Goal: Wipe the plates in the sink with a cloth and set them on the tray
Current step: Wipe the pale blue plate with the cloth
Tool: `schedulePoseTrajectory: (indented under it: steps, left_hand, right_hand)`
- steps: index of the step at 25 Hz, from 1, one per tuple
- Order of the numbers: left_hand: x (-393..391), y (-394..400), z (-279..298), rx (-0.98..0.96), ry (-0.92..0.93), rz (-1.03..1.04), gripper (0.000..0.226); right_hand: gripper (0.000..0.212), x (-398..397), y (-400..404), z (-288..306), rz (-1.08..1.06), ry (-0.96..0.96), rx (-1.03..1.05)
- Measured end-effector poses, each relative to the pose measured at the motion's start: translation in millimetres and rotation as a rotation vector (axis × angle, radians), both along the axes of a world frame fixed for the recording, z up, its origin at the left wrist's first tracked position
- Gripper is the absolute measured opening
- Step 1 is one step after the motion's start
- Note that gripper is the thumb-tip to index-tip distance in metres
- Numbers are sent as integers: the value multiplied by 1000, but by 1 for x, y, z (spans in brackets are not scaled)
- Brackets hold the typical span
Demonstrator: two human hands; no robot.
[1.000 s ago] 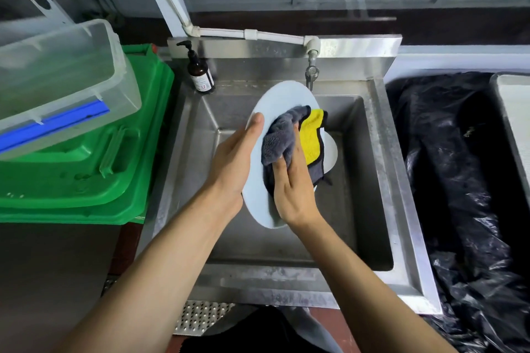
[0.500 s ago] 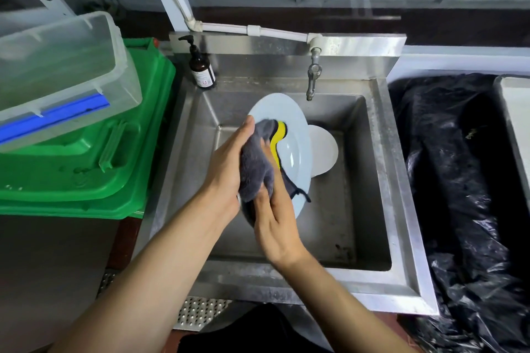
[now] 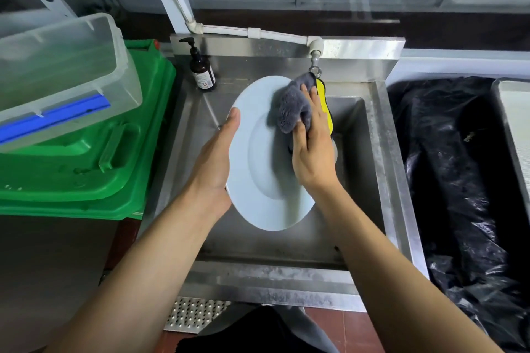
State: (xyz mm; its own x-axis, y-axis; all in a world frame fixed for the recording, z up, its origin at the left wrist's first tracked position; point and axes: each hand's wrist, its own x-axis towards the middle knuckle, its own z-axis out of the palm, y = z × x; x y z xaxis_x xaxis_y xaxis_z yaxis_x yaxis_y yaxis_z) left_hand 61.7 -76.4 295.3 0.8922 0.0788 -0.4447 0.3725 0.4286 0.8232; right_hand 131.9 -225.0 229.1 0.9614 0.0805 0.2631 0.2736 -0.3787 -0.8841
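- Plate (image 3: 258,180): large, pale blue-white, held tilted above the basin of the steel sink (image 3: 381,180). A second ago the cloth covered its centre; half a second ago the plate stood nearly edge-on; now its broad face is turned up to the camera.
- Left hand (image 3: 216,163): grips the plate's left rim, thumb lying over the edge, fingers hidden behind it.
- Right hand (image 3: 311,149): presses a grey and yellow microfibre cloth (image 3: 295,106) against the plate's upper right rim, fingers curled into the folds. It was low on the plate half a second ago and has since swept up to the far edge.
- Second plate: showed behind the first in the earlier frames; now hidden or nearly so, cannot tell.
- Reading: the wiping stroke has travelled across the face, so this plate looks close to done; it has not yet gone to a tray.
- Tray: which container serves is not certain; a clear plastic bin (image 3: 66,71) rests on green crates (image 3: 86,169) at left.
- Also present: soap pump bottle (image 3: 202,70), tap (image 3: 315,61), black plastic sheeting (image 3: 459,180) at right.
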Motion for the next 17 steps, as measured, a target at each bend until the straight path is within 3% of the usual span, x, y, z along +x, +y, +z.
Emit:
schedulePoseTrajectory:
  steps: [11, 17]
  left_hand:
    - [7, 2, 3, 52, 60, 137, 54]
    - [15, -3, 9, 105, 101, 237, 45]
  right_hand:
    - [54, -101, -16, -55, 84, 253, 34]
    - [51, -142, 12, -17, 243, 105, 28]
